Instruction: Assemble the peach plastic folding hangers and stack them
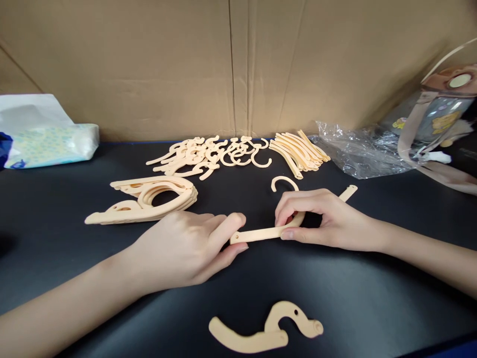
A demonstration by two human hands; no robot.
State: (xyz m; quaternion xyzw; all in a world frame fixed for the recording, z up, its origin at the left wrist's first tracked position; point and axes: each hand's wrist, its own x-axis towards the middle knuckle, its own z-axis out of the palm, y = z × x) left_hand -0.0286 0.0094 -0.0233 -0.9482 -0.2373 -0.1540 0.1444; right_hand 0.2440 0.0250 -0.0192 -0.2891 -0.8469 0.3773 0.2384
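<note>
Two hands on one pale strip, spare parts grouped around it

Held strip [259,235] is taken as landmark; its near-level pose, pierced end at the left, probably keeps the hole in sight and both ends steady. Left hand [186,248]: thumb and index finger pinched on the pierced end; right hand [335,219]: thumb below and fingers above, clamped near the strip's other end, where a curved hook [285,180] rises behind the fingers; whether hook and strip are joined there, cannot tell. A second strip end [348,193] shows beyond the right hand; its link to the rest is hidden.

Left of the held strip, a nested stack [130,215] of folded pieces, laid alike, likely to save room; behind it, a jumble of curved parts [182,161] and loose hooks [238,161]; behind and to its right, a bundle of strips [298,151] lying roughly one way, presumably easy to pick from; farther right, a clear plastic bag [357,154]. In front of it, a two-part curved piece [257,343] lies flat on the black table [346,308], apart from both hands; apparently set within reach, out of their way.
</note>
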